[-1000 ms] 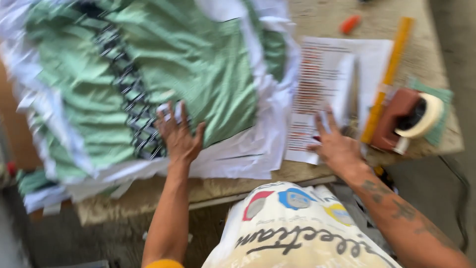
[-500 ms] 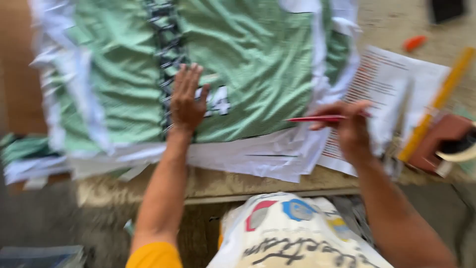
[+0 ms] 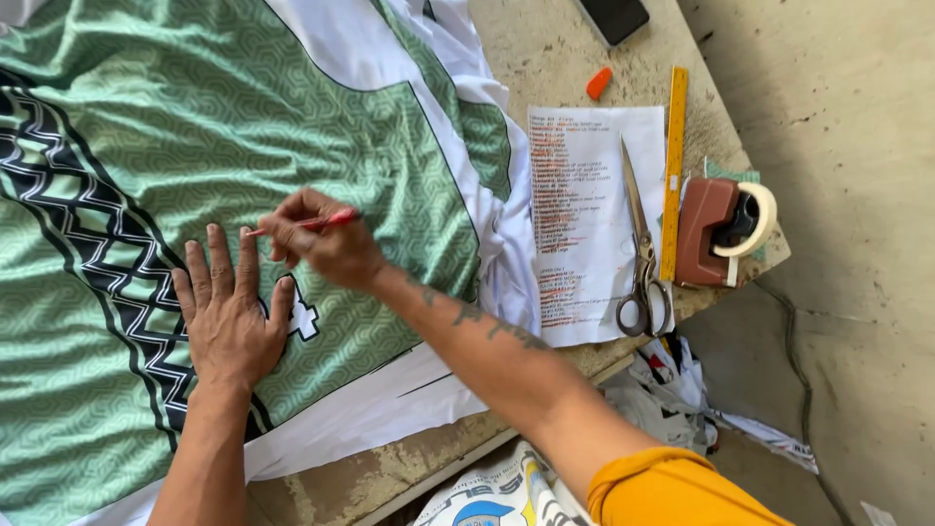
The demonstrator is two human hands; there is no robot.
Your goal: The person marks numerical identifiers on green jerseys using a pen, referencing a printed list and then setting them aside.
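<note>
Head view looks straight down at your bench, and one large sheet of green patterned fabric (image 3: 224, 127) covers its left half, printed with a black-and-white zigzag band and white borders. Your left hand (image 3: 229, 317) lies flat on that fabric, palm down, all five fingers spread and gripping nothing, just beside a small white printed shape. Your right hand (image 3: 321, 244) sits just above and right of it, fingers pinched together on one red pen (image 3: 304, 223), whose tip points left and hovers near your left fingertips; whether the tip touches the cloth, you cannot tell. Your right forearm crosses the white fabric edge diagonally and hides part of it.

Further right, one printed paper sheet (image 3: 584, 185) lies on the bare worktable (image 3: 545, 58), partly tucked under the bunched white fabric. One pair of scissors (image 3: 641, 263) rests on the sheet, blades closed, handles toward you. One small orange piece (image 3: 599, 83) sits above the sheet, one dark phone (image 3: 614, 17) at the top edge. One yellow ruler (image 3: 673, 170) runs alongside the scissors, and one brown tape dispenser (image 3: 721, 231) stands at the table's right corner.
</note>
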